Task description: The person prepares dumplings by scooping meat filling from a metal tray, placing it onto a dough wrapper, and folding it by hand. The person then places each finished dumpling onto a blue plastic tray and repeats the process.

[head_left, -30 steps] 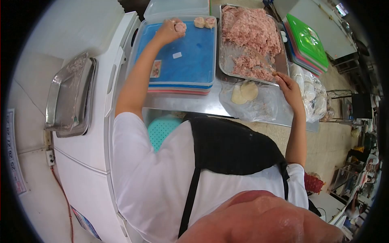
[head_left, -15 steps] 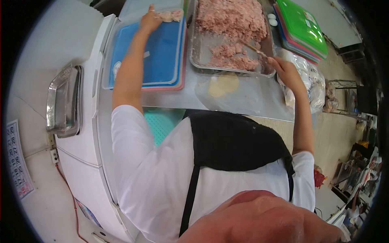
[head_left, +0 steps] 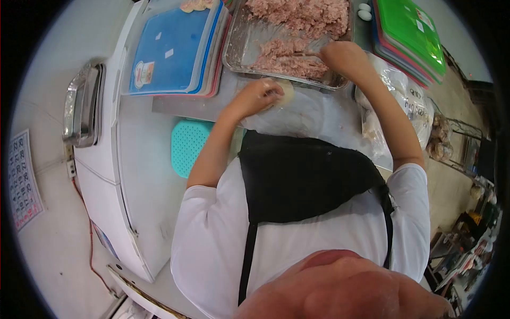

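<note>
My left hand (head_left: 260, 97) is at a thin, pale round dough wrapper (head_left: 288, 91), its curled fingers closed on the near-left edge. The wrapper is over a clear plastic sheet (head_left: 305, 114) at the front of the table. My right hand (head_left: 344, 57) grips a thin wooden stick (head_left: 304, 53) above the front right of a metal tray (head_left: 234, 59). The stick's tip is in a small portion of ground meat (head_left: 281, 59). Behind it, a larger mound of pinkish ground meat (head_left: 305, 16) fills the back of the tray.
Stacked plastic containers with a blue lid (head_left: 172, 58) stand left, some filled wrapped pieces (head_left: 195, 5) on top. Green-lidded containers (head_left: 406, 34), two eggs (head_left: 364, 13) and a plastic bag of white items (head_left: 398, 87) are right. A turquoise perforated basket (head_left: 188, 146) sits below the table edge.
My left hand has come back from the blue-lidded container to the wrapper at the table's front. My right hand has moved left over the tray with the stick. The view has shifted.
</note>
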A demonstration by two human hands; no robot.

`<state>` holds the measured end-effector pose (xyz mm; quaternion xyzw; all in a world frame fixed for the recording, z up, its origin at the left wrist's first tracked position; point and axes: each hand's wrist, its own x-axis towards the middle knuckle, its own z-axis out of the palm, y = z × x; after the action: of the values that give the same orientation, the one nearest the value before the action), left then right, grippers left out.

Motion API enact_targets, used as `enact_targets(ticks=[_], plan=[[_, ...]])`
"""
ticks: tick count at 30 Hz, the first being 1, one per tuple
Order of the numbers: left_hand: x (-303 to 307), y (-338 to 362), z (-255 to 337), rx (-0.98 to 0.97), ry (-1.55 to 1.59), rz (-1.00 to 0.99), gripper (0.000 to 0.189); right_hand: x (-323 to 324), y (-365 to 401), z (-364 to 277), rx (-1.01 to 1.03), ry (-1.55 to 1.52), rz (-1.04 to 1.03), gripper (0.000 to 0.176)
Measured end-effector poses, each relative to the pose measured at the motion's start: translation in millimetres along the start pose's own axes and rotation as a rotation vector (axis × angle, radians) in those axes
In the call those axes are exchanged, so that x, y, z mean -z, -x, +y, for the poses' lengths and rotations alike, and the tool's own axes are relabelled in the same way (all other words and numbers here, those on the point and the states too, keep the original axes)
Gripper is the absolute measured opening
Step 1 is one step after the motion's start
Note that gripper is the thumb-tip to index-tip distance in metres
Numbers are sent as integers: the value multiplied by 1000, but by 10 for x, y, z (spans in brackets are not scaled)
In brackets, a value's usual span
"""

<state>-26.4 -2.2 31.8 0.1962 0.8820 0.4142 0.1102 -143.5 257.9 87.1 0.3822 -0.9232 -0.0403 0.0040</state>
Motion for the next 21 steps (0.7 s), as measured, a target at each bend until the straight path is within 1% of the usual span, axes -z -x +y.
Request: enact_targets(ticks=[2,3,4,5,7,8,11,12,14,15,17,19,20,21], plan=[[-418,7,-248,-105,-179,134,19,-399,3,-179,91,-169,68,28],[-503,18,-283,-95,-215,174,20,-539,0,-274,132,-254,102,30],[-552,19,-287,-88,-251,214,21,-511,60,-402,117,-375,102,31],[-581,17,-304,-83,-285,255,22,-487,62,-369,79,-482,69,32],[-539,19,-274,-11,-211,270,20,-447,84,-229,-1,-695,-6,33],[-514,37,-269,27,-172,277,20,-477,70,-134,-5,-744,-41,34],[-373,102,-247,90,114,350,14,-175,-75,-107,-42,-481,-18,38],[-344,116,-257,160,267,385,12,-204,-147,-137,-24,-399,50,39],[-308,146,-273,295,579,442,12,-330,-195,-308,34,-319,-12,39],[-269,149,-217,322,855,497,13,-429,-194,-400,60,-281,-42,39],[-146,98,-90,361,1416,604,14,-448,-156,-426,17,-477,-74,36],[-181,127,-199,376,1248,545,15,-246,-104,-361,2,-717,-113,35],[-196,148,-251,384,1163,517,15,-301,-124,-322,-65,-630,-110,34],[-188,170,-231,360,977,504,16,-238,-190,-347,-88,-522,-90,33]])
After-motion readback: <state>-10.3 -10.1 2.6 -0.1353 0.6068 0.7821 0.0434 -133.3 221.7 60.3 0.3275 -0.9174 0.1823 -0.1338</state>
